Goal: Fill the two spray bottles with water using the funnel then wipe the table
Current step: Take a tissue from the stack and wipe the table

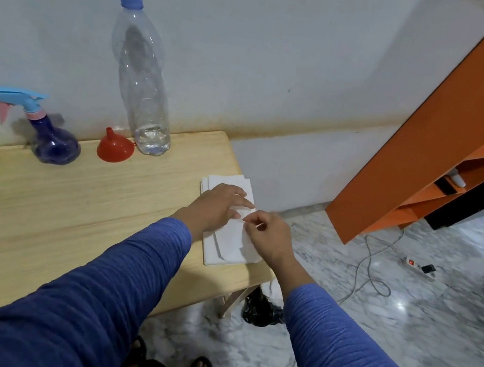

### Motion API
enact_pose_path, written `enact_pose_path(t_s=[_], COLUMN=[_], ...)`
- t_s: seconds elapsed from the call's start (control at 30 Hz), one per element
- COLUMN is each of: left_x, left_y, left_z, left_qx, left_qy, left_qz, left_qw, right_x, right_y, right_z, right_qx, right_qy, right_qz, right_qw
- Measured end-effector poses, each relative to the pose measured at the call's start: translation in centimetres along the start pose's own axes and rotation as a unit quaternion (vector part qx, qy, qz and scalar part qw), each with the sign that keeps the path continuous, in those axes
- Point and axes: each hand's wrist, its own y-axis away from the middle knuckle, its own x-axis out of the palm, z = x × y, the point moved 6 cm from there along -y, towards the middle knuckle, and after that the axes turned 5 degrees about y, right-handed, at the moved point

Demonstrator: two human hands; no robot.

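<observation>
White, limp tissues [229, 231] lie stacked at the table's [75, 206] right edge; the left hand [219, 205] presses flat, fingers straight, while the right hand [264, 233] pinches the top sheet's edge, best peeled gently.

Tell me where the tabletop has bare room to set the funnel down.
Bare wood spans the table middle, between the purple spray bottle and the tissue stack, forward to the left sleeve. The back edge is crowded: red funnel beside the water bottle. Both hands work the tissues at the right end.
</observation>
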Motion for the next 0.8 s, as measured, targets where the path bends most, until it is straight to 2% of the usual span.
enact_pose_path(t_s=[0.1,0.3,0.53,0.7,0.8], left_x=[-1.0,-5.9,-14.1,-20.0,-23.4], left_y=[-0.2,0.9,4.9,8.6,11.5], left_z=[0.1,0.9,2.7,5.6,7.9], left_qx=[-0.001,-0.028,-0.046,-0.121,-0.146], left_qy=[0.007,0.014,0.065,-0.003,-0.006], left_qz=[-0.018,-0.114,-0.245,-0.303,-0.349], left_qw=[1.0,0.993,0.966,0.945,0.926], right_x=[-1.4,-3.3,-3.6,-1.9,0.4], right_y=[-0.5,-2.6,-4.5,-6.1,-6.7], right_z=[0.3,2.7,11.0,17.4,21.1], right_qx=[0.001,-0.015,-0.112,-0.164,-0.18], right_qy=[-0.046,-0.07,-0.072,-0.094,-0.1], right_qz=[0.001,-0.004,-0.004,0.008,0.023], right_qw=[0.999,0.997,0.991,0.982,0.978])
